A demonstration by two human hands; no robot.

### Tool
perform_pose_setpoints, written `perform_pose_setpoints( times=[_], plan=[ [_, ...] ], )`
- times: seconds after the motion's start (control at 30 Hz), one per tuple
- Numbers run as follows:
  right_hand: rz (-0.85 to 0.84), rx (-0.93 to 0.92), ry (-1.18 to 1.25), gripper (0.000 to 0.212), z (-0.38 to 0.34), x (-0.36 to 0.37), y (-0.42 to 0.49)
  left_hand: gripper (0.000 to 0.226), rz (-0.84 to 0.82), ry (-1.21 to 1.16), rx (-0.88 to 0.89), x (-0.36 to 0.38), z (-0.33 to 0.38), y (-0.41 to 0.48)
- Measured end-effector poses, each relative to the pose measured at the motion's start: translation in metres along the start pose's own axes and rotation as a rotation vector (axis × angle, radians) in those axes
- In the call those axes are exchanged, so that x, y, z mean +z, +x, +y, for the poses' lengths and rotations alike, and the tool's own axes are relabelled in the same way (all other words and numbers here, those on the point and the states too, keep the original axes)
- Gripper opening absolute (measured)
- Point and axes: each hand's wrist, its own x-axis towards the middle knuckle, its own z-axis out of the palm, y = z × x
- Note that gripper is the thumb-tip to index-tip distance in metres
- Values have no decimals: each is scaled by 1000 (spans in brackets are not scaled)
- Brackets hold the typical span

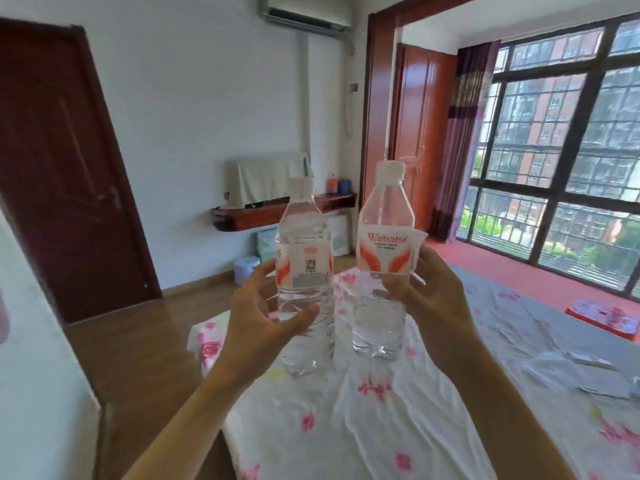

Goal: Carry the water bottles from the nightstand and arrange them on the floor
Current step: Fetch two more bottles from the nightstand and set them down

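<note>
Right now my left hand [268, 306] is curled around the lower half of the left bottle [304, 282], thumb across the front below the label and fingers wrapped round the far side, so it is closed on the bottle rather than spread. My right hand [426, 292] does the same with the right bottle [384, 268], thumb pressed on the clear plastic under the red and white label, fingers behind it. Both bottles stand close to upright in the air, white caps on top, bases hanging free below my palms, the right one held a little higher and tipped slightly left. They sit just beside each other without clearly touching. Each looks full of clear water, so I judge them heavy enough to slip if I loosen my grasp. Below them lies the bed [381, 410] with its flowered sheet, and the bottles are over its near corner, not over bare boards. The wooden floor [138, 341] shows to my left and ahead, towards the dark door [62, 168], so the left hand is the nearer one to open floor. The nightstand I cannot make out. As I read it, the carrying is under way and the arranging is not yet begun; the coming move calls for swinging left, then lowering each bottle along its long axis so the base meets the floor flat.
</note>
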Motion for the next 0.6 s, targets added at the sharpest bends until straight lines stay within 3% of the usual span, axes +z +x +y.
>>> perform_pose_setpoints(
  times=[0.23,0.6],
  plan=[
    [-196,18,133,55,25,81,26,63,179,112,8,-67,-7,-9],
    [-370,32,141,66,51,208,58,56,394,177,61,-188,-27,9]
  ],
)
